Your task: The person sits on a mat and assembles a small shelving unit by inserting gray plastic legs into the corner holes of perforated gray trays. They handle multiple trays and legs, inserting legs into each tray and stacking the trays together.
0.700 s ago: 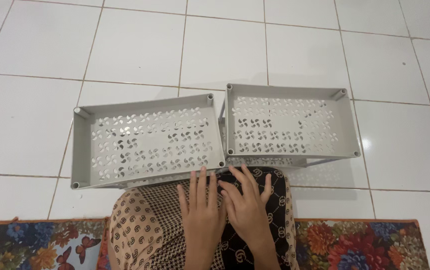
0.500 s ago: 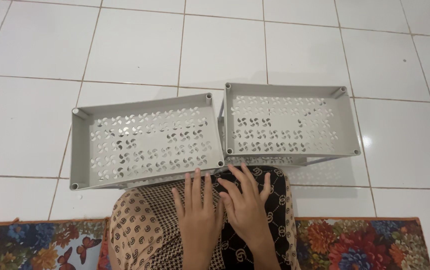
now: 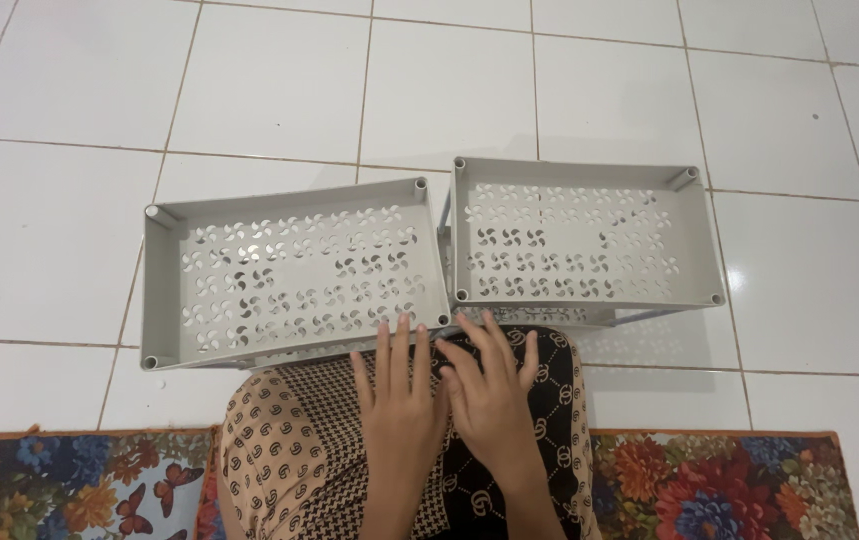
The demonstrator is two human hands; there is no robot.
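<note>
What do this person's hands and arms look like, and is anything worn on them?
Both are bare: the left hand and right hand show no gloves, and I can see no rings, watch or bracelet. The forearms show no sleeves as far as the bottom edge of the picture. The fingers are slim, with short, unpainted-looking nails.

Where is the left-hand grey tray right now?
In the head view, the left grey tray lies on the white tiled floor, left of centre, beside the right tray, its near edge by the left hand.
</note>
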